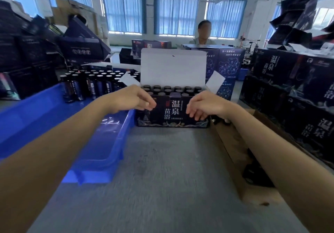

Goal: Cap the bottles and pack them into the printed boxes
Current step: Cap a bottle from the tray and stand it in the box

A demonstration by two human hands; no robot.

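So the box (pixel 171 113) sits upright on the counter (pixel 162 178) right in front, print facing the worker, which makes sense since that keeps the open top reachable from above. Its lid (pixel 173 66) stands straight up at the back and the two side flaps (pixel 128 79) splay outward, so nothing blocks the mouth. The bottles (pixel 168 88) inside are all capped and stand in tight rows, looks full to me. Both arms reach in, one to each front corner. The left grip (pixel 139 98) is loosely curled at the top left corner, and honestly I can't tell if it's pinching the edge or just touching it. The right grip (pixel 204 106) is released, fingers hanging relaxed over the front face and holding nothing. My guess is this is the closing step: fold the flaps in, then bring the lid down. The spare bottles (pixel 90 84) wait upright at the far end of the blue tray (pixel 45 117), just left of the box, handy for the next one. The stack (pixel 298 91) of packed boxes on the right is probably where this one goes.
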